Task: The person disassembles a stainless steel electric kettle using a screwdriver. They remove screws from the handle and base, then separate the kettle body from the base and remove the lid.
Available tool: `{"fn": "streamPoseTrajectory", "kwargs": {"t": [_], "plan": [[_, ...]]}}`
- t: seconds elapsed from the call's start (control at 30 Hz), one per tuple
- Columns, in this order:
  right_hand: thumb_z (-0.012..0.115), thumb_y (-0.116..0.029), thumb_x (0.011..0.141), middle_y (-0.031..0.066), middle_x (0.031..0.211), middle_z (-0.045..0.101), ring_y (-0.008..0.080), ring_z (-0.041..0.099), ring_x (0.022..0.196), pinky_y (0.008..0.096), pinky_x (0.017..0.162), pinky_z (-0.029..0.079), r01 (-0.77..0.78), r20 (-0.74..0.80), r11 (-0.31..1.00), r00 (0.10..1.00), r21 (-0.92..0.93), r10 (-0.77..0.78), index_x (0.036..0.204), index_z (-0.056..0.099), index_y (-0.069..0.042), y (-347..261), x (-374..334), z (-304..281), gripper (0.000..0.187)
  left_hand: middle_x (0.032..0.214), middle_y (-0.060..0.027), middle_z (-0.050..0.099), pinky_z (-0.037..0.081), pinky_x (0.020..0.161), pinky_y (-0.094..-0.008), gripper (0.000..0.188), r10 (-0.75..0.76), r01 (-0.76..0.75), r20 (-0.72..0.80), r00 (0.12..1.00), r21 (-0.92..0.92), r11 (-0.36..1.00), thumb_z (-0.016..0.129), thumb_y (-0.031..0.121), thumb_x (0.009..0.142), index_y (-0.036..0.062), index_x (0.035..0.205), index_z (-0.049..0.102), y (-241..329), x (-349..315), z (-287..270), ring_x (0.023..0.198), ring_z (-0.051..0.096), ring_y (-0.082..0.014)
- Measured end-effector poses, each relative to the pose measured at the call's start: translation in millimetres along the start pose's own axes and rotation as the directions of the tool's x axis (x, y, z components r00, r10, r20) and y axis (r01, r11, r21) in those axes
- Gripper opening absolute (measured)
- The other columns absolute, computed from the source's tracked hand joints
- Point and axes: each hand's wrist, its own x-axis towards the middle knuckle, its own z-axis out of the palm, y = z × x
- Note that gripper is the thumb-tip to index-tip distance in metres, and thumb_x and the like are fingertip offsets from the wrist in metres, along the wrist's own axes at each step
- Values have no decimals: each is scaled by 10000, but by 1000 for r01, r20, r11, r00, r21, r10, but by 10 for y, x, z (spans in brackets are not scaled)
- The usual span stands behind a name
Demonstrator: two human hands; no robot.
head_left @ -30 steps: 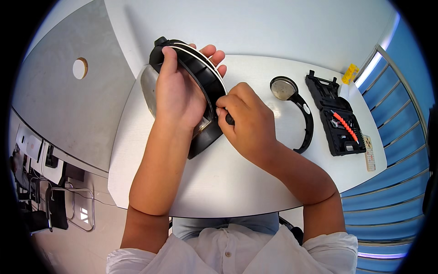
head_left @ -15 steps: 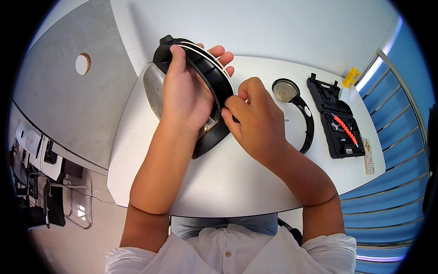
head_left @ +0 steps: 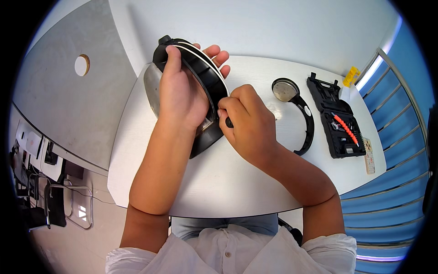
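Two hands, one appliance (head_left: 212,85), left of upper centre: the left hand (head_left: 180,96) is clamped on it, thumb one side, fingers beyond. The right hand (head_left: 248,121) is closed on one black handle (head_left: 229,122) at the appliance's right edge. One unfolded case (head_left: 325,92), right of frame, holds one orange shaft (head_left: 345,129). Also: one curved part (head_left: 310,125) left of it, one remote (head_left: 370,159), one yellow box (head_left: 351,76). Left palm blocks the appliance's middle.
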Motion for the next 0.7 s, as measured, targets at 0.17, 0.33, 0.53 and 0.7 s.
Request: {"fn": "streamPoseTrajectory", "kwargs": {"t": [0.17,0.33,0.53,0.7], "plan": [[668,-8,651,48,792,449,192,515,653,297,500,440,10,-34,997,999,71,-7,781,537,-81,70,66,-68,198,1076,-181,554,496,829,-412,453,-26,26,4,1000,-37,999,286,416,980,10,1042,480,4,45,-23,988,564,-301],[654,-73,736,62,777,494,209,525,644,326,532,427,-166,17,984,986,64,165,781,582,-68,363,302,-358,86,1050,-177,553,508,743,-373,446,-104,140,241,965,-139,980,314,395,976,-14,1018,486,106,197,-318,871,569,-270],[585,-100,775,109,795,589,266,602,709,359,600,485,-161,554,919,756,-359,348,791,634,-38,976,-13,-166,81,1029,-206,567,525,670,-363,420,-222,296,391,893,-142,944,329,333,963,-42,1042,500,118,193,-283,777,596,-267],[549,-14,752,132,806,649,295,641,747,367,617,506,-40,793,859,364,-510,488,787,659,-17,1092,-274,183,115,1072,-217,567,530,697,-382,441,-283,386,484,828,-126,914,311,335,962,-47,1080,495,144,177,-285,810,616,-294]]}}
